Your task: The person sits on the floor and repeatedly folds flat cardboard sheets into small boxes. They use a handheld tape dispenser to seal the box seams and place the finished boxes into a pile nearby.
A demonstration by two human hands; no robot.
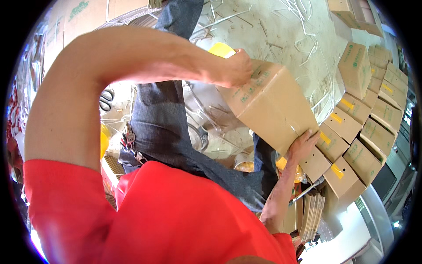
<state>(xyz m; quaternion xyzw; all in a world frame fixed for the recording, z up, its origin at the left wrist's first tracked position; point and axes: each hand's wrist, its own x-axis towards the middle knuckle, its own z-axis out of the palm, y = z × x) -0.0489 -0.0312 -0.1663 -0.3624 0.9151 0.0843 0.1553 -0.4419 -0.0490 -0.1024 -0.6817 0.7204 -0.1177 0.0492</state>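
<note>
A brown cardboard box (274, 108) stands tilted before me, with green print on its far face. My right hand (303, 144) grips its near right edge, fingers laid along the corner. Across from it, my left hand (238, 69) is closed at the box's far left edge. A bright yellow object (222, 50) with a smooth curved edge sticks out beside the left fingers and seems held in them. My forearm and hand hide the rest of it, so its kind does not show.
Several cardboard boxes (340, 125) with yellow tape strips stand in rows on the right. White straps (303, 33) and sticks litter the floor. Black-handled scissors (106, 100) lie at left; a small bucket (243, 163) stands by my legs. Flattened cardboard (312, 215) leans lower right.
</note>
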